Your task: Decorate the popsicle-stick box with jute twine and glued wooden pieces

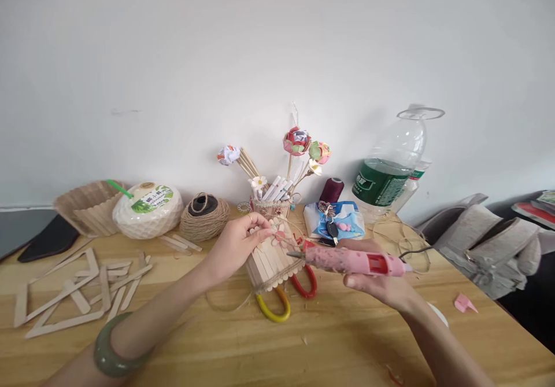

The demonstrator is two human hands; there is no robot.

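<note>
My right hand is wrapped around a pink hot glue gun. The gun's metal nozzle points left, close to a small box made of craft sticks. At the upper part of that box, the thumb and fingers of my left hand are pinched on thin twine. Scalloped edging and twine run along the box's lower edge. Scissors with a yellow handle loop and a red handle loop lie partly hidden beneath the box.
Behind stands a holder with paper flowers and sticks. A twine roll, wrapped coconut and craft-stick frames lie left. To the right are a blue packet, thread spool, large bottle and grey bag.
</note>
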